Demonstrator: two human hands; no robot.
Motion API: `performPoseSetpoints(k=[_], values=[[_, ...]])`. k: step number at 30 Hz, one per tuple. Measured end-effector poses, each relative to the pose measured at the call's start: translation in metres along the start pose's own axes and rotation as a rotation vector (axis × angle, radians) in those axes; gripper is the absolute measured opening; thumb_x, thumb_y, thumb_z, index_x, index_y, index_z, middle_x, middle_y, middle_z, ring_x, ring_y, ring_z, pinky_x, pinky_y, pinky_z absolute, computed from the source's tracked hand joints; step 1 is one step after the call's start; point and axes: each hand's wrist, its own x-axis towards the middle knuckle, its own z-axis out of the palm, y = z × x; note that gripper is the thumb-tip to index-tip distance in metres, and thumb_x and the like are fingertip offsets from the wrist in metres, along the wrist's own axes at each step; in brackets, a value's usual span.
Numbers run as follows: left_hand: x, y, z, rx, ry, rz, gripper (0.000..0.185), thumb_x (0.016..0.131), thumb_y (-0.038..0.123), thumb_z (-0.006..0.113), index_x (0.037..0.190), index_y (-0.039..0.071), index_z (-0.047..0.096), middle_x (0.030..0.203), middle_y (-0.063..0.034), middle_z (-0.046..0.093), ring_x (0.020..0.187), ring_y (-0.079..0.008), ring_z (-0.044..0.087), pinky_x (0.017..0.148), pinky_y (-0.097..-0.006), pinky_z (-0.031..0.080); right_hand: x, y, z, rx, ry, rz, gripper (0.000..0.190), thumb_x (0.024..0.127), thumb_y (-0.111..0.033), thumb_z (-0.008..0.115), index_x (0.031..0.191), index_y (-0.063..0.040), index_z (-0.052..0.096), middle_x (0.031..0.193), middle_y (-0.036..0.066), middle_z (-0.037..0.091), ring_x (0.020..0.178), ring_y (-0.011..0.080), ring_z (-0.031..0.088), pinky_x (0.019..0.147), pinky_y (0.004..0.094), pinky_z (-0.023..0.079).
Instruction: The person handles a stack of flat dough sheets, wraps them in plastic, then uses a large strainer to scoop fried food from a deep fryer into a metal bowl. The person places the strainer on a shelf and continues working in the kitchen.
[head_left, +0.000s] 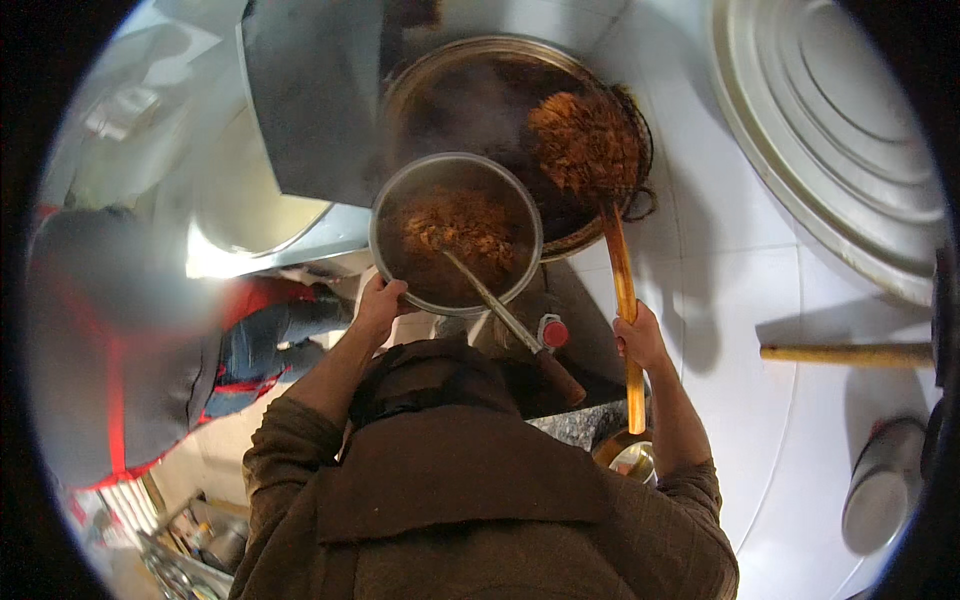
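Observation:
My left hand (381, 307) grips the lower left side of a round metal pot (537, 217), its thumb near the rim. Inside lies a heap of shredded reddish-brown food (457, 225). A long metal utensil (491, 300) leans in it, its wooden handle (562, 380) projecting toward my body. My right hand (641, 335) is closed around the wooden handle (619, 259) of a skimmer, whose head is hidden under a mound of similar food (585, 142). That mound is over the right side of a large cooking vessel (517, 45) with dark contents and apparent steam.
A dark grey panel (322, 97) stands left of the vessel, beside a wide container (251, 191). A person in a grey, red-trimmed jacket (142, 360) is at left. Rightward are a large ridged metal lid (757, 127), a wooden rod (847, 353) and a metal cylinder (881, 495).

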Motion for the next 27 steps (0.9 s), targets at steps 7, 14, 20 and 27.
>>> performPoseSetpoints(k=[7,14,20,27], values=[[0.032,0.004,0.021,-0.035,-0.061,0.091,0.034,0.09,0.013,0.049,0.121,0.0,0.043,0.105,-0.0147,0.058,0.085,-0.0264,0.062,0.073,-0.0402,0.056,-0.061,-0.003,0.016,-0.588,0.394,-0.234,0.034,0.075,-0.016,0.063,0.107,-0.007,0.053,0.083,0.02,0.063,0.08,0.0385,0.062,0.066,0.0443,0.049],[0.04,0.012,0.033,-0.025,-0.127,0.073,0.022,0.09,0.013,0.052,0.107,0.001,0.046,0.091,-0.0117,0.057,0.074,-0.021,0.06,0.07,-0.0412,0.055,-0.053,0.031,0.047,-0.887,0.499,-0.299,0.045,0.071,-0.024,0.071,0.111,-0.017,0.054,0.092,0.01,0.065,0.082,0.0327,0.062,0.07,0.0431,0.05],[0.037,0.013,0.029,-0.037,-0.094,0.064,0.024,0.091,0.012,0.047,0.112,0.0,0.046,0.101,-0.0118,0.058,0.083,-0.0226,0.062,0.079,-0.0411,0.053,-0.057,0.004,0.029,-0.978,0.57,-0.396,0.038,0.069,-0.021,0.072,0.103,-0.014,0.056,0.089,0.007,0.064,0.08,0.0298,0.063,0.066,0.0414,0.05],[0.038,0.011,0.027,-0.055,-0.115,0.075,0.028,0.091,0.011,0.045,0.116,-0.002,0.045,0.105,-0.0119,0.056,0.087,-0.0241,0.061,0.081,-0.042,0.053,-0.058,-0.003,0.007,-0.706,0.494,-0.272,0.04,0.073,-0.014,0.071,0.109,-0.009,0.054,0.091,0.014,0.064,0.083,0.0319,0.064,0.073,0.0393,0.05]])
